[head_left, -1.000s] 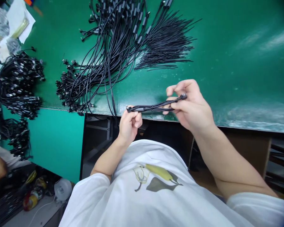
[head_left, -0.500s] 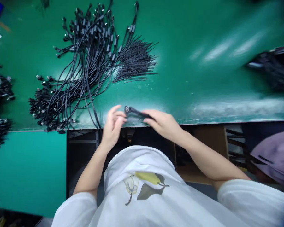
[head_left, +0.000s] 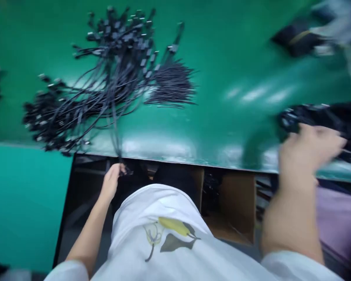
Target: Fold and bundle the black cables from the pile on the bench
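At the table's front edge my left hand [head_left: 112,179] is closed around the end of a black cable [head_left: 116,134] that hangs down from the tangled pile. Far to the right my right hand [head_left: 305,150], smeared by motion, is over a dark heap [head_left: 346,117] of what look like bundled black cables. Its fingers are too blurred to show whether they hold anything. The large cable pile [head_left: 114,78] has small connectors at its ends and grey sleeves, with straight cut ends [head_left: 174,84] fanned out to the right.
The green table [head_left: 222,58] ends in a straight front edge. Beneath it stands an open cardboard box [head_left: 236,203]. A blurred dark bundle with a yellow band [head_left: 298,37] lies at the back right. A person's purple garment [head_left: 339,218] shows at the lower right.
My right hand has swung far right from the middle edge, where it held a short folded black cable, to the dark heap. My left hand has dropped down-left onto the hanging cable. The view has shifted.
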Demonstrator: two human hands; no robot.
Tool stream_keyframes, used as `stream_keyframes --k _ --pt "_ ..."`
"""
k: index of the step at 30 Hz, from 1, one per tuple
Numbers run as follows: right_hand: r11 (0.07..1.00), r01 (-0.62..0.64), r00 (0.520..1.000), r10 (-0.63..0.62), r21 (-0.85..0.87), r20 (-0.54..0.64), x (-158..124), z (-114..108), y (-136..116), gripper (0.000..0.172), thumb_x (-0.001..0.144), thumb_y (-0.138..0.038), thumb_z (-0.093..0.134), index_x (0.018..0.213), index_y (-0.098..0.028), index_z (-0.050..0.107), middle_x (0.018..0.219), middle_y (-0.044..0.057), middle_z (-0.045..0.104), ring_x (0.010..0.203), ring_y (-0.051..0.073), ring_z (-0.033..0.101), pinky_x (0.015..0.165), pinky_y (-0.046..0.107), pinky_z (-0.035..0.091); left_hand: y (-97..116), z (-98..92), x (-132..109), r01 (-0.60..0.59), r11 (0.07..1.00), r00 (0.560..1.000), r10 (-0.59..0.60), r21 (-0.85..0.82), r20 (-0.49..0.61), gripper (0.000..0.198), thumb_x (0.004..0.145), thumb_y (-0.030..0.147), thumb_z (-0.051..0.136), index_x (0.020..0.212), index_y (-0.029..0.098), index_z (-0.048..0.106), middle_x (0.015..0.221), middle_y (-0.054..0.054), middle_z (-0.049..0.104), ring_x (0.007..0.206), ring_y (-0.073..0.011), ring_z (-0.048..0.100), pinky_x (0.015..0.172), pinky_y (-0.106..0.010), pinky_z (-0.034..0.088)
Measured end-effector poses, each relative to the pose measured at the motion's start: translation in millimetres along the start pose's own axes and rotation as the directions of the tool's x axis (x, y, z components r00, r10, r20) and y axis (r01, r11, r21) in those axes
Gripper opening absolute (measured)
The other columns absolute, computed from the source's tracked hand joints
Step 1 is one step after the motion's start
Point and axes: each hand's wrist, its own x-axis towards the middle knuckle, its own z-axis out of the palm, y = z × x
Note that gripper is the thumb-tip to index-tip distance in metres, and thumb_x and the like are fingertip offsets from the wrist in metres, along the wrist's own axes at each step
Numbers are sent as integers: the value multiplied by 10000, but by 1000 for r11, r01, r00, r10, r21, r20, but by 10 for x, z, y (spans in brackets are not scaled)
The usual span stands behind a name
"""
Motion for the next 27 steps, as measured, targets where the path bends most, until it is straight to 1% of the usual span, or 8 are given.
stream_keyframes --k 2,5,11,13,16,21,25,27 --pt "998 59 995 -59 -1 83 -16 114 -384 369 954 -401 422 1257 -542 579 1132 108 600 1205 422 496 829 600 387 45 -11 24 59 981 996 -45 -186 76 529 864 670 501 942 164 636 937 -76 664 926 -220 623 878 -360 501" --pt "972 221 925 -235 81 297 -101 417 -1148 447 996 -382 282 1347 -501 531 1179 114 599 1209 414 521 896 611 423 112 24 71 48 927 995 -11 -371 101 484 766 609 689 918 151 654 1050 -89 661 1010 -198 594 947 -323 454" --pt "672 536 500 -740 511 450 -396 1106 -2846 403 965 -243 378 1307 -263 590 1283 122 602 1099 286 593 885 454 515 205 141 -41 87 856 974 34 -509 225 401 855 564 606 837 164 596 863 -56 647 864 -175 630 804 -292 477" --pt "567 601 369 -822 563 434 -401 1325 -3275 451 957 -195 363 1369 -267 531 1412 96 528 1140 276 567 918 443 497 277 -51 -92 -4 913 989 65 -408 136 355 905 526 548 829 180 572 802 -39 625 783 -163 612 742 -283 471" --pt "482 680 246 -860 553 447 -278 1652 -3761 513 918 -159 440 1425 -233 467 1518 109 409 1175 292 542 943 445 484 473 -652 -38 -249 958 947 272 145 -173 220 917 391 563 825 194 598 827 -40 614 823 -175 573 836 -317 452" --pt "546 704 303 -809 454 504 20 2049 -4241 395 956 -251 485 1320 -108 538 1382 174 487 1180 261 534 973 362 458 558 -1441 108 -379 779 810 540 500 -227 166 882 359 607 955 210 617 1184 -86 633 1184 -255 547 1085 -429 381" --pt "587 703 363 -782 402 506 161 2112 -4278 315 1005 -250 400 1195 -109 607 1294 146 552 1129 197 544 939 294 434 -54 -1002 -87 -333 938 706 313 93 -636 184 981 361 445 1082 242 543 1063 -67 630 986 -172 625 957 -356 496" --pt "594 689 409 -791 414 455 190 2107 -4184 324 1012 -244 388 1204 -106 610 1268 141 568 1134 166 537 956 261 413 -465 -667 -152 -263 964 730 220 31 -647 186 993 338 405 1046 218 537 959 -65 635 854 -161 640 860 -347 535"
